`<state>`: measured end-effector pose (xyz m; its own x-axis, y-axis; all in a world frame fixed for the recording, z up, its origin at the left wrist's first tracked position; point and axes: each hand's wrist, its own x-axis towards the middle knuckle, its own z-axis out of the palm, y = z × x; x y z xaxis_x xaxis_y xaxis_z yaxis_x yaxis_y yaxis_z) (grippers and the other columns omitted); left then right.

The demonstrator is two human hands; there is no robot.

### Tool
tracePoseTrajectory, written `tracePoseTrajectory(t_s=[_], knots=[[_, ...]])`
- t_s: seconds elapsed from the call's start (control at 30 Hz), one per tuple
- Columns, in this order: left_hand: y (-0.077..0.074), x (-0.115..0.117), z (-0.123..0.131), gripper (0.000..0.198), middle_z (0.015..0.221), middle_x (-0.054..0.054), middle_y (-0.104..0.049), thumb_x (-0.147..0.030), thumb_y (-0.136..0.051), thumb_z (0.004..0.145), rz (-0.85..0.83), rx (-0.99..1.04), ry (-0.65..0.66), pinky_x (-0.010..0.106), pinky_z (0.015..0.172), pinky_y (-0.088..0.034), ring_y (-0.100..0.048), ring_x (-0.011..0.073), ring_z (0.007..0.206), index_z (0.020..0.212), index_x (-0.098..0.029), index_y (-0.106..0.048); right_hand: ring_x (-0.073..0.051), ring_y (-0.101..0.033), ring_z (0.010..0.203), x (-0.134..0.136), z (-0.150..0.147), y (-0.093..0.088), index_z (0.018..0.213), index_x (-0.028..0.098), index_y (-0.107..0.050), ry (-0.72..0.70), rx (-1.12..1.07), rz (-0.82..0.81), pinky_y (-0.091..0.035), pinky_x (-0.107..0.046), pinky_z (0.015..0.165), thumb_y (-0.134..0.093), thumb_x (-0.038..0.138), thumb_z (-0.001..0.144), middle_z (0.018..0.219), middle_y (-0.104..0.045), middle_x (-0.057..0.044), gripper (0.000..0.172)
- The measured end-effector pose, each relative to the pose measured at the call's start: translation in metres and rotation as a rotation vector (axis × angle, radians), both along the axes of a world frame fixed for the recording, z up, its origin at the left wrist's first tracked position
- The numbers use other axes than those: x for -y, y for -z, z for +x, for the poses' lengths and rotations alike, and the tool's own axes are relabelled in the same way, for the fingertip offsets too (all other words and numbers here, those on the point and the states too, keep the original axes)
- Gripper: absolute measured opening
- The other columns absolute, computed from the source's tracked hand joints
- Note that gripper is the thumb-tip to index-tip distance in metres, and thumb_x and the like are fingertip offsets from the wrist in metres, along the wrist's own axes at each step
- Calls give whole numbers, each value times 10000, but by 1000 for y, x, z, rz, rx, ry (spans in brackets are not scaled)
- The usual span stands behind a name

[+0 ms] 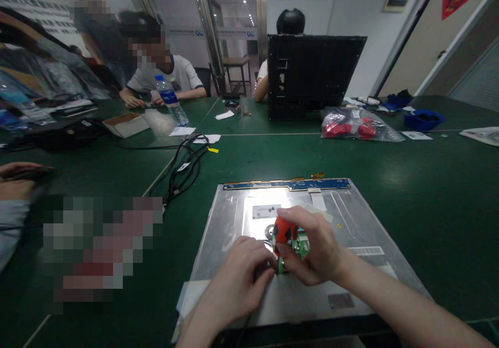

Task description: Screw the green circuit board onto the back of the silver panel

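Note:
A flat display panel (pixel 230 218) lies with its silvery metal back up in front of me. Along its far edge runs a blue circuit strip (pixel 265 184). My right hand (pixel 312 244) grips a screwdriver (pixel 284 229) by its red and black handle, held upright over a small green circuit board (pixel 302 245) near the panel's middle. The screwdriver's tip is hidden. My left hand (pixel 244 270) rests on the panel beside the board, its fingers bent together at the board's near left edge. What sits between those fingertips, if anything, is hidden.
Black cables (pixel 189 166) lie coiled beyond the panel's left corner. Across the green table stand a black monitor (pixel 315 78) and a water bottle (pixel 171 101), with a plastic bag of red items (pixel 354 124) at right. Other people sit opposite; a co-worker's hand (pixel 19 174) is at left.

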<state>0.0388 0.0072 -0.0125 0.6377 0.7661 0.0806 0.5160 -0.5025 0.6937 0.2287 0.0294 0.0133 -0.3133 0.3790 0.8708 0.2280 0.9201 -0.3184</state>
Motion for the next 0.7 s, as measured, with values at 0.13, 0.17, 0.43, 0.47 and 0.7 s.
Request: tracePoseTrajectory(t_s=[0.13, 0.17, 0.43, 0.47, 0.7], knots=[[1, 0, 0, 145, 890, 20, -674, -88, -556, 835, 7, 18, 2, 376, 860, -426, -604, 216, 877, 874, -207, -628, -156, -566, 664, 0, 0, 0, 1378, 138, -377, 6, 3, 8, -502, -278, 545, -506, 95, 828, 827, -596, -20, 566], [1, 0, 0, 141, 886, 21, -673, -92, -556, 834, 7, 20, 2, 378, 860, -424, -602, 217, 875, 873, -208, -627, -155, -564, 658, 0, 0, 0, 1375, 140, -378, 7, 4, 9, -498, -277, 539, -508, 96, 829, 824, -595, -18, 563], [-2, 1, 0, 137, 861, 18, -678, -92, -557, 841, 13, 38, -11, 375, 834, -424, -598, 214, 838, 830, -209, -627, -156, -536, 618, 0, -2, 1, 1363, 159, -390, 26, -21, 15, -444, -278, 504, -517, 120, 841, 782, -584, -4, 539], [-2, 1, 1, 139, 861, 15, -681, -88, -558, 840, 14, 37, -12, 374, 834, -425, -599, 212, 836, 827, -209, -627, -156, -529, 609, -1, -2, 2, 1358, 155, -395, 36, -19, 16, -429, -277, 494, -518, 122, 844, 775, -577, -3, 530], [-2, 0, 0, 137, 869, 27, -692, -85, -569, 835, 4, 18, -21, 363, 847, -436, -607, 215, 847, 836, -204, -636, -147, -497, 561, 1, -2, -1, 1320, 170, -425, 108, 12, 27, -381, -259, 450, -525, 158, 870, 734, -565, 12, 462]])
